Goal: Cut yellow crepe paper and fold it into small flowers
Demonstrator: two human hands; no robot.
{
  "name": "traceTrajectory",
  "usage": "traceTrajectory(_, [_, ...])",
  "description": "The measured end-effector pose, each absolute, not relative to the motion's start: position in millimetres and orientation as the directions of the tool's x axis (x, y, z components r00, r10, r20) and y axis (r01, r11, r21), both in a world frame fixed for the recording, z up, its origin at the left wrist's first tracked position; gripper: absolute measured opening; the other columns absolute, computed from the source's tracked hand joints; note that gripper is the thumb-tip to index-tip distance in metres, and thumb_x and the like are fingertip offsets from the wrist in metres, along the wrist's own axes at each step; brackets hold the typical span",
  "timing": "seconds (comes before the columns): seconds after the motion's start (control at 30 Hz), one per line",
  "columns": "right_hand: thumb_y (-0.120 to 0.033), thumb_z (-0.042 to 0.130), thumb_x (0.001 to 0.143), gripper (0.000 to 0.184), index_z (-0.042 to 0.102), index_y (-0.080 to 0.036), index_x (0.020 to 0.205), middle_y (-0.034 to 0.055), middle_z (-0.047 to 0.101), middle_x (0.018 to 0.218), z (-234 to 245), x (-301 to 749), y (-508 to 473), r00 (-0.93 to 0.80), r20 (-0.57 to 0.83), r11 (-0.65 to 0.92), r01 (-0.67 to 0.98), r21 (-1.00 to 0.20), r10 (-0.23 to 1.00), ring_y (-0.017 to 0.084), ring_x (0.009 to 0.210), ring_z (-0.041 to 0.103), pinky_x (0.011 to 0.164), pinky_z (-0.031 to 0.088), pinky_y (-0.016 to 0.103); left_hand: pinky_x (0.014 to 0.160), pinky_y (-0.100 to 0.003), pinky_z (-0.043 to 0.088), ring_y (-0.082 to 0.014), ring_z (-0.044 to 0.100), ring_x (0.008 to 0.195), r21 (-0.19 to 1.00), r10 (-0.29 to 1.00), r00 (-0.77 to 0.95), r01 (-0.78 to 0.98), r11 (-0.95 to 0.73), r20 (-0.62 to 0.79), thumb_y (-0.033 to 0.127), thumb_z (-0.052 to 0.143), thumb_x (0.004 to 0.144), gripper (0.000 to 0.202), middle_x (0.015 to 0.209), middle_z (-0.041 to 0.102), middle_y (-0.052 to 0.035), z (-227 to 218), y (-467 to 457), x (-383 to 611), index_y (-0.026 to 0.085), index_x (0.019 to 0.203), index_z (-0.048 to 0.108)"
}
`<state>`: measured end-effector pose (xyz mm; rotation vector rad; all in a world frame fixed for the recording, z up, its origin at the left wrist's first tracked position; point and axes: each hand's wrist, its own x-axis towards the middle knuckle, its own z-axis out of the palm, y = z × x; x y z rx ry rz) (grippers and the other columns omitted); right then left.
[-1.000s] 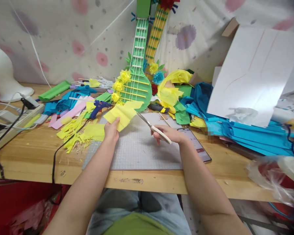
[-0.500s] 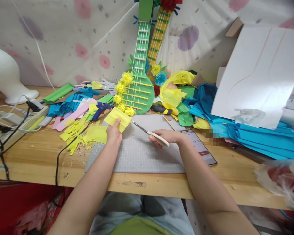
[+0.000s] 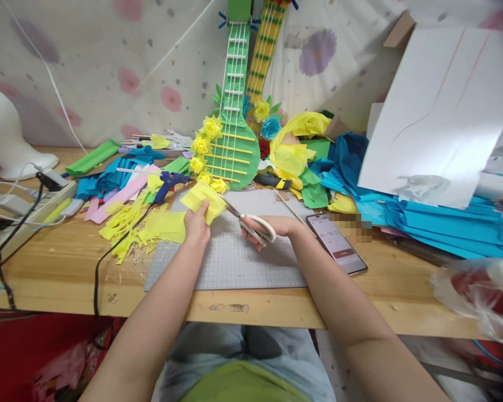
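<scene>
Yellow paper [image 3: 195, 195], pinched above the grey mat [image 3: 251, 273] in the left hand [image 3: 196, 226], thumb pressed on top, other fingers mostly hidden behind. Scissors [image 3: 240, 217] held in the right hand [image 3: 282, 225], fingers wrapped around white handles spread somewhat apart, blades pointing at the right edge of the paper, too fine there to tell touching from just beside. Near the left hand, a blue glue gun [image 3: 166, 187] and yellow scraps [image 3: 123, 230]; near the right wrist, 1 phone [image 3: 337, 245]; behind the paper, 1 green guitar [image 3: 243, 159] with yellow flowers [image 3: 201, 144].
</scene>
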<state>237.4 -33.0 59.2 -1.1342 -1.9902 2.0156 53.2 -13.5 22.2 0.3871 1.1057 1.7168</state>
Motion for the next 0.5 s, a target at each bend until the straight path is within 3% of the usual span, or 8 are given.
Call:
traceTrajectory(0.23, [-0.075,0.037,0.071,0.06,0.048,-0.017,0.08,-0.0036,0.049,0.053,57.0,235.0,-33.1,-0.711,-0.417,-0.173,0.392,-0.903,0.566,0.01,0.044,0.052,0.044,0.04,0.022,0.082,-0.028,0.052,-0.0147,0.065,0.087,0.818,0.863,-0.448,-0.571,-0.075,-0.234,0.008,0.064,0.068,0.026,0.096,0.069,-0.0066,18.5,-16.9,58.3,0.014,0.094,0.063])
traceTrajectory(0.5, [-0.072,0.041,0.07,0.057,0.047,-0.016,0.079,-0.0038,0.048,0.054,59.7,230.1,-35.8,-0.699,-0.401,-0.099,0.431,-0.897,0.592,0.01,0.044,0.05,0.044,0.039,0.022,0.079,-0.025,0.052,-0.0146,0.065,0.089,0.818,0.837,-0.494,-0.566,-0.105,-0.235,0.007,0.061,0.07,0.024,0.096,0.069,-0.0069,17.6,-16.3,58.4,0.012,0.093,0.062])
